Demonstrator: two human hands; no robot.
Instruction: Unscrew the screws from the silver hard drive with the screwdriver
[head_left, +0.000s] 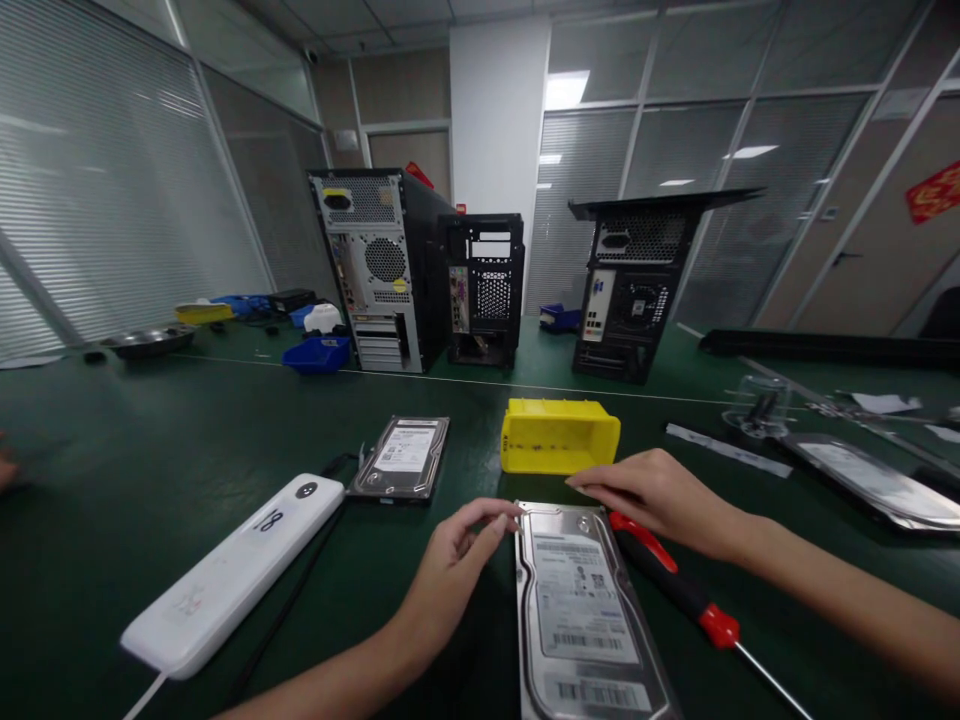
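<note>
A silver hard drive (581, 590) with a white label lies flat on the table in front of me. My left hand (469, 540) is at its far left corner, thumb and forefinger curled in against the edge there. Just beyond the drive's far right corner, my right hand (637, 495) is closed, its fingertips pressed together. Whether anything small is between them cannot be made out. Under my right hand lies a red and black screwdriver (671, 575), its shaft pointing towards me. An open yellow bin (559, 465) lies on its side just past the right fingertips.
A second hard drive (401, 455) and a white power strip (240, 575) lie to the left. Another drive (877, 480) is at the right, by a clear cup (761, 405). Computer cases (420, 270) stand behind. A person's hand (6, 465) shows at the left edge.
</note>
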